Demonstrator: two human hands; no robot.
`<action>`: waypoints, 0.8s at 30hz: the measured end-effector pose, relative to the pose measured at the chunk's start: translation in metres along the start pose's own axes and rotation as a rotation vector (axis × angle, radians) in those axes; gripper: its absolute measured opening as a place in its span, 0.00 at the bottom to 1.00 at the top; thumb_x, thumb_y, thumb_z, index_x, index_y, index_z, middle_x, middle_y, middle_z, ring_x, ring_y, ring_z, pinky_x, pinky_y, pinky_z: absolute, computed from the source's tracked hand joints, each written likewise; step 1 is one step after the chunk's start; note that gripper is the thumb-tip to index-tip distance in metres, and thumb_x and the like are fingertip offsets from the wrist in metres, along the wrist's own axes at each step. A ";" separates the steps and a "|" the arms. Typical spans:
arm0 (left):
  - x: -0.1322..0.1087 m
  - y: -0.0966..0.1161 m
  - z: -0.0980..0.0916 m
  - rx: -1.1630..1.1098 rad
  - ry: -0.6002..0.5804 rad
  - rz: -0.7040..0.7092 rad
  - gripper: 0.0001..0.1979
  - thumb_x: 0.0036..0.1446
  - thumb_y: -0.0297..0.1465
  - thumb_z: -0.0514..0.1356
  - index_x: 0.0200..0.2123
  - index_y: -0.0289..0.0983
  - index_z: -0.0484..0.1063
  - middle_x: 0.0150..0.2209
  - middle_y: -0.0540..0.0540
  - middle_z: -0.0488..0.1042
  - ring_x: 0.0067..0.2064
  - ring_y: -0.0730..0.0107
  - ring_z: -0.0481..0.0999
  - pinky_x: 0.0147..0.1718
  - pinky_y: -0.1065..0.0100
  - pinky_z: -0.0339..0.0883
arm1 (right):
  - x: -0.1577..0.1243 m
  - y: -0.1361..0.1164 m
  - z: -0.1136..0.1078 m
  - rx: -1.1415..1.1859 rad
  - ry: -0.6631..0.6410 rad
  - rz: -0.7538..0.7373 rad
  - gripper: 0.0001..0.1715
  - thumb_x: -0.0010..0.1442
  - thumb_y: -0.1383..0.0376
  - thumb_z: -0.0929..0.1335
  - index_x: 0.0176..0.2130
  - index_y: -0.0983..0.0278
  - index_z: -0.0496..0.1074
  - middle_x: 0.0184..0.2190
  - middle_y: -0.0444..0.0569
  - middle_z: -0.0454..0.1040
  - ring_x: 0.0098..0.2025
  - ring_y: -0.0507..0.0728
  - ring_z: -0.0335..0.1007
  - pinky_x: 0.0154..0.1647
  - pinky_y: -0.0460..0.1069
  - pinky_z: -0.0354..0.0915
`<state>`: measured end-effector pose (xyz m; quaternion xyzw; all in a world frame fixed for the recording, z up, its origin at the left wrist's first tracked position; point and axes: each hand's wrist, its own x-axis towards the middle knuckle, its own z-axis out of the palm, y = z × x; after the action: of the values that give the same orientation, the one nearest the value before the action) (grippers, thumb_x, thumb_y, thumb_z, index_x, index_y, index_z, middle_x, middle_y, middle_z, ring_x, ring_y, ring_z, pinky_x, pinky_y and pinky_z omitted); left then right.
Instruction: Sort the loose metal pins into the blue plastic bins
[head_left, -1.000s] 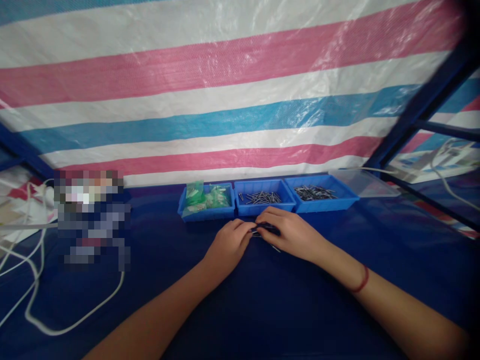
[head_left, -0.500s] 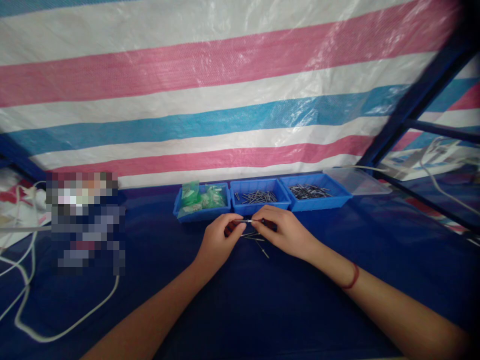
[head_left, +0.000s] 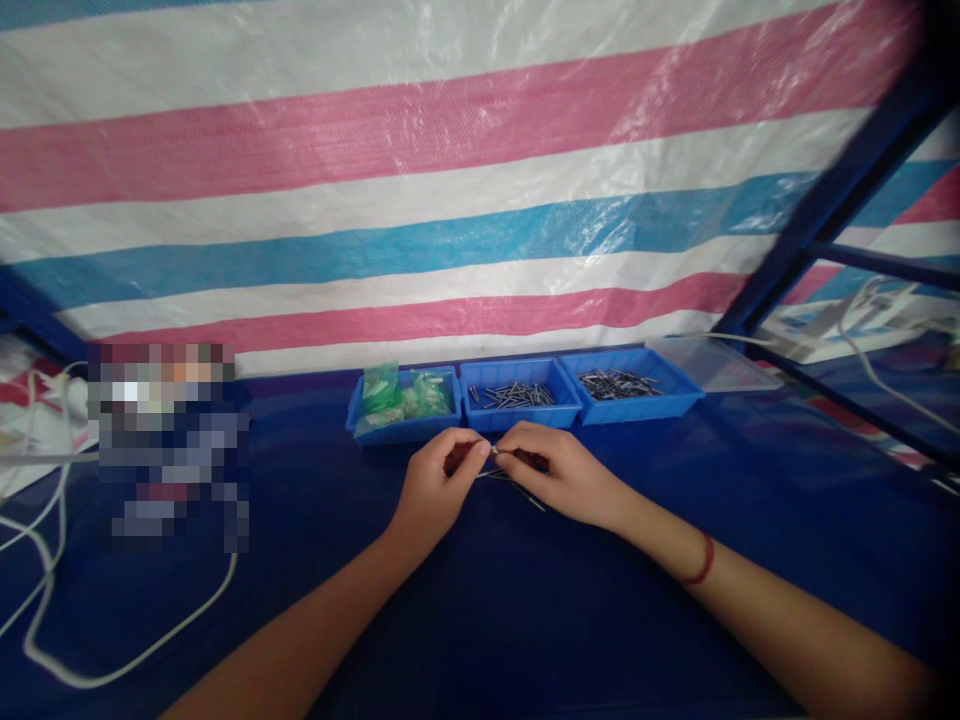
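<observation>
My left hand [head_left: 441,478] is closed in a pinch on a thin metal pin [head_left: 493,450], most of it hidden by the fingers. From the other side my right hand [head_left: 559,468] pinches the same pin, its thumb and forefinger nearly touching the left fingertips. Only a short silvery bit shows between them. Just below the hands, a few similar thin metal pins [head_left: 531,497] lie on the dark blue tabletop [head_left: 480,620]. Behind the hands, the middle blue bin [head_left: 525,408] holds many short metal pins.
The left blue bin [head_left: 409,432] contains green plastic bags [head_left: 426,397]. More dark metal pieces fill the right blue bin [head_left: 645,408], beside a clear plastic lid [head_left: 720,365]. White cables [head_left: 90,684] run along the left. A striped sheet [head_left: 420,230] hangs behind.
My hands have come closer together, so less of the pin shows between the fingertips. My right hand has moved slightly down and left. The bins have stayed put.
</observation>
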<state>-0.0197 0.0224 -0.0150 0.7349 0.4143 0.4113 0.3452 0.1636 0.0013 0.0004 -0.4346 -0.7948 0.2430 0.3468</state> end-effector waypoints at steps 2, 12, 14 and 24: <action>0.000 0.001 0.000 -0.007 -0.008 0.000 0.09 0.59 0.35 0.57 0.35 0.36 0.72 0.32 0.49 0.75 0.34 0.70 0.73 0.34 0.72 0.65 | 0.000 -0.001 0.000 0.018 0.002 0.003 0.11 0.63 0.64 0.63 0.34 0.64 0.73 0.31 0.49 0.72 0.32 0.53 0.67 0.34 0.48 0.63; -0.001 -0.003 0.001 -0.021 -0.023 0.016 0.08 0.60 0.35 0.56 0.36 0.36 0.71 0.31 0.50 0.72 0.33 0.72 0.71 0.33 0.73 0.63 | 0.000 0.001 0.006 0.072 0.042 0.007 0.08 0.61 0.66 0.64 0.34 0.63 0.73 0.29 0.47 0.71 0.29 0.52 0.64 0.29 0.47 0.60; -0.001 -0.003 0.001 -0.021 -0.021 0.019 0.08 0.60 0.34 0.56 0.36 0.36 0.71 0.32 0.49 0.72 0.33 0.72 0.71 0.34 0.72 0.64 | 0.000 0.003 0.006 0.080 0.070 0.001 0.07 0.61 0.66 0.65 0.34 0.63 0.73 0.29 0.47 0.70 0.28 0.51 0.63 0.29 0.47 0.60; 0.000 0.000 0.000 0.013 -0.034 0.029 0.07 0.60 0.33 0.56 0.37 0.36 0.71 0.32 0.49 0.72 0.32 0.72 0.70 0.32 0.73 0.63 | 0.000 0.004 0.004 0.138 0.230 0.027 0.04 0.58 0.65 0.67 0.34 0.63 0.71 0.28 0.45 0.69 0.26 0.50 0.61 0.26 0.47 0.59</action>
<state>-0.0203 0.0225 -0.0152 0.7498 0.4004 0.4012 0.3413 0.1623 0.0026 -0.0050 -0.4455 -0.7252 0.2506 0.4614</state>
